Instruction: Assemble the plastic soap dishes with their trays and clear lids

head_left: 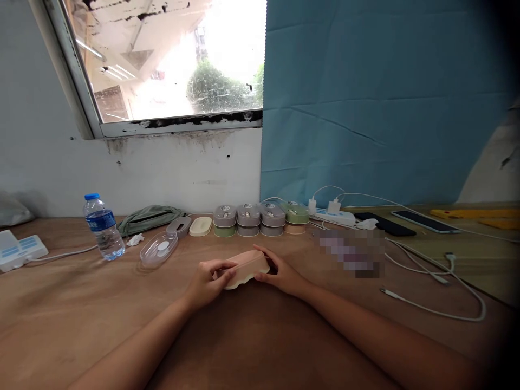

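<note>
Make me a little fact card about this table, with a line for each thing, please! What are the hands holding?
Left hand: holds one end of the pink and cream piece
Right hand: holds its other end
Behind the hands: three grey-topped boxes and one green-topped box, in a row
Left of the row: cream oval piece, grey piece, clear container
Far left: water bottle with a blue cap
Right side: white cables
Surface: brown table

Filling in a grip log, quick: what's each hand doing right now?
Left hand: closed on the pink-and-cream piece, at its left end.
Right hand: closed on its right end.
</note>
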A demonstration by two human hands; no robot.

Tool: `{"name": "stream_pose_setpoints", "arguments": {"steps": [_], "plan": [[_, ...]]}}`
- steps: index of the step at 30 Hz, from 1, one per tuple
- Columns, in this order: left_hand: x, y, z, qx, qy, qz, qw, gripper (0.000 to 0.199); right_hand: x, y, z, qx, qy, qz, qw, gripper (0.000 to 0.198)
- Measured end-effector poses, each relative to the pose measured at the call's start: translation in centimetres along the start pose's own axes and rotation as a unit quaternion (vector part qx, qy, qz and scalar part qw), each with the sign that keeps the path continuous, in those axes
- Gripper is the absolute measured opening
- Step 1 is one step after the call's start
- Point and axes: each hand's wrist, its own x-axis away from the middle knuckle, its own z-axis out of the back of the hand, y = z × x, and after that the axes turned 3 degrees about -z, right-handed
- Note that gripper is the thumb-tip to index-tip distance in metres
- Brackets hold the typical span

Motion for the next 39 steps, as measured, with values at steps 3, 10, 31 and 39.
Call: {"name": "stream_pose_setpoints", "arguments": {"steps": [3, 10, 31, 39], "plan": [[-0.2, -0.7, -0.1, 0.088, 0.033, 0.057, 0.994, 0.031, -0.1, 0.5, 0.2, -0.021, -0.020, 0.003, 1.000, 0.084], [-1.4, -2.3, 0.7, 0.268, 0.143, 0.148, 0.941, 0.034, -0.1, 0.5, 0.4, -0.008, -0.042, -0.004, 0.999, 0.095], [-2.0, -4.5, 1.2, 0.442, 0.225, 0.257, 0.829, 0.022, 0.7, -0.8, 0.1, 0.084, -0.047, -0.002, 0.995, 0.088], [-2.1, -4.8, 1.4, 0.467, 0.300, 0.308, 0.773, 0.018, 0.7, -1.3, 0.1, 0.116, -0.054, 0.029, 0.991, 0.081]]}}
